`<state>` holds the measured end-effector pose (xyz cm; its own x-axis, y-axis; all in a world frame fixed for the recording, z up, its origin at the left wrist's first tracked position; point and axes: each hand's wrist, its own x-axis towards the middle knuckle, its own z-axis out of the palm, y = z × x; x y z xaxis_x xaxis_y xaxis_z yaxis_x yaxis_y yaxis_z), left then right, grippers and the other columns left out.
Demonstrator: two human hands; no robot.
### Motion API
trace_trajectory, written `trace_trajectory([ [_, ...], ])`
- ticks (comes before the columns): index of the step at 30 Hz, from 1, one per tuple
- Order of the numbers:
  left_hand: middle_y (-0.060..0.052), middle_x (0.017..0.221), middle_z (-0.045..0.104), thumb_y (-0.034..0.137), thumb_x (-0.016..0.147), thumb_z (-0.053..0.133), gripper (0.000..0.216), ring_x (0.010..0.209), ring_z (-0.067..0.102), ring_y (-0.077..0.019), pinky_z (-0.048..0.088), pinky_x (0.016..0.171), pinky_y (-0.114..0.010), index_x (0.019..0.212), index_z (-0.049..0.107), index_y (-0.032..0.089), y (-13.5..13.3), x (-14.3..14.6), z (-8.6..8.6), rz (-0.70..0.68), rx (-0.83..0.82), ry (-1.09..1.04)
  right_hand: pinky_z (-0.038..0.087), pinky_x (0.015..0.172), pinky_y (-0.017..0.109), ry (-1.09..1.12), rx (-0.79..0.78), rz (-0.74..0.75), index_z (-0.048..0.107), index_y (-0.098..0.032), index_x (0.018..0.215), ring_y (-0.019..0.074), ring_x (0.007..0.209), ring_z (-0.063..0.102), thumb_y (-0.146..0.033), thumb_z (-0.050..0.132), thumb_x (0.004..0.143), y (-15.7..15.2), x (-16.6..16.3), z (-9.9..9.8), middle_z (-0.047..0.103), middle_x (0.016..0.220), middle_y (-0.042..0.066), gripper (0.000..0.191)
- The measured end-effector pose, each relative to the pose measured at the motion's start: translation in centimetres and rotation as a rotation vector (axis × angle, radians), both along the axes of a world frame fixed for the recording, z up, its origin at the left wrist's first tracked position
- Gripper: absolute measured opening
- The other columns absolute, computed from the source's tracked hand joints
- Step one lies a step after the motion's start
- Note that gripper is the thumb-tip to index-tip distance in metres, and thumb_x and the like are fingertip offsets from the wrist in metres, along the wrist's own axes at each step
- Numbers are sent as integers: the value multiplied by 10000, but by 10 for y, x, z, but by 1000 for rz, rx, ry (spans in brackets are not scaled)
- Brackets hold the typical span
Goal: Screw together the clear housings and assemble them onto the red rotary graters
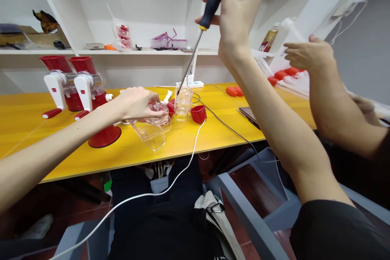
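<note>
My right hand (239, 12) is raised high, its fingers wrapped round the dark handle of a screwdriver (211, 8) with yellow bands. The screwdriver's long shaft slants down left, its tip overlapping a clear plastic cylinder (183, 107) in this view; whether they touch I cannot tell. Low over the table, my left hand (138, 103) grips a clear plastic part (158, 110) among other transparent pieces (154, 136). Right of the cylinder sits a small red hopper (198, 114). A red round base (104, 137) stands under my left forearm.
Two red-and-white rotary graters (87, 85) stand at left on the yellow table (70, 158). A white cable (170, 187) and a grey cable (225, 124) cross the front edge. At right, a co-worker's hand (310, 53) is close; red parts (234, 91) and a tablet (251, 117) lie nearby.
</note>
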<state>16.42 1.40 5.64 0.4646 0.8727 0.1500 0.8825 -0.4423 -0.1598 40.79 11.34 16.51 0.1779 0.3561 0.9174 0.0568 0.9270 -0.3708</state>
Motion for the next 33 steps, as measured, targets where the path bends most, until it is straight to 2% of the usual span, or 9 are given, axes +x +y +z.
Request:
trace_trajectory([
  [2, -116, 1017, 785, 811, 832, 439, 765, 859, 695, -274, 385, 682, -315, 1216, 730, 217, 1, -4, -1, -11, -9, -3, 530, 480, 112, -24, 32, -90, 433, -390, 1156, 20, 599, 544, -593, 605, 778, -5, 17, -10, 568, 842, -128, 462],
  [6, -84, 1118, 775, 803, 835, 426, 742, 896, 698, -268, 408, 708, -314, 1228, 714, 244, 0, -8, -2, -9, -11, -12, 600, 576, 205, 6, 33, -180, 473, -357, 1206, 60, 649, 585, -536, 588, 891, -7, 48, -39, 579, 913, -63, 380],
  [10, -74, 1185, 763, 776, 825, 433, 715, 971, 697, -282, 439, 764, -334, 1216, 718, 251, -1, -8, -3, 1, -17, -24, 647, 630, 303, 101, -7, -255, 454, -285, 1262, 108, 734, 616, -543, 586, 928, 10, 65, -71, 572, 1028, 15, 442],
  [13, -79, 1195, 761, 780, 818, 439, 720, 979, 699, -284, 451, 788, -346, 1206, 722, 244, 1, -9, -4, -15, -23, -46, 667, 733, 367, 110, -75, -283, 460, -315, 1279, 121, 790, 615, -676, 593, 912, 30, 68, -97, 579, 1110, 36, 533],
  [17, -90, 1201, 760, 773, 822, 453, 724, 957, 703, -273, 454, 807, -351, 1214, 720, 227, 2, -11, -5, -48, -20, -66, 672, 654, 433, 114, -153, -286, 495, -267, 1294, 175, 792, 667, -837, 499, 855, 49, 61, -134, 577, 1120, 80, 720],
  [20, -93, 1173, 766, 774, 825, 453, 727, 940, 702, -270, 448, 801, -348, 1206, 722, 217, 3, -11, -5, -56, -24, -59, 669, 610, 426, 83, -160, -267, 532, -277, 1266, 185, 779, 680, -842, 526, 832, 52, 54, -153, 587, 1106, 77, 713],
  [25, -88, 1141, 771, 807, 806, 442, 747, 935, 695, -275, 448, 790, -348, 1173, 725, 222, 3, -10, -5, -51, -20, -61, 684, 646, 432, 16, -154, -225, 550, -304, 1261, 182, 782, 688, -812, 560, 835, 47, 47, -160, 615, 1073, 57, 664],
  [30, -86, 1153, 771, 816, 804, 441, 747, 953, 699, -280, 456, 796, -351, 1166, 726, 228, 3, -11, -5, -61, -17, -71, 698, 690, 458, 48, -143, -250, 513, -299, 1325, 201, 858, 719, -870, 508, 825, 50, 54, -148, 575, 1185, 70, 759],
  [33, -86, 1139, 771, 808, 807, 451, 735, 955, 700, -280, 456, 795, -351, 1170, 730, 232, 3, -11, -5, -54, -19, -78, 693, 694, 404, 39, -155, -294, 429, -339, 1436, 193, 935, 701, -879, 438, 854, 49, 63, -141, 567, 1260, 70, 794],
])
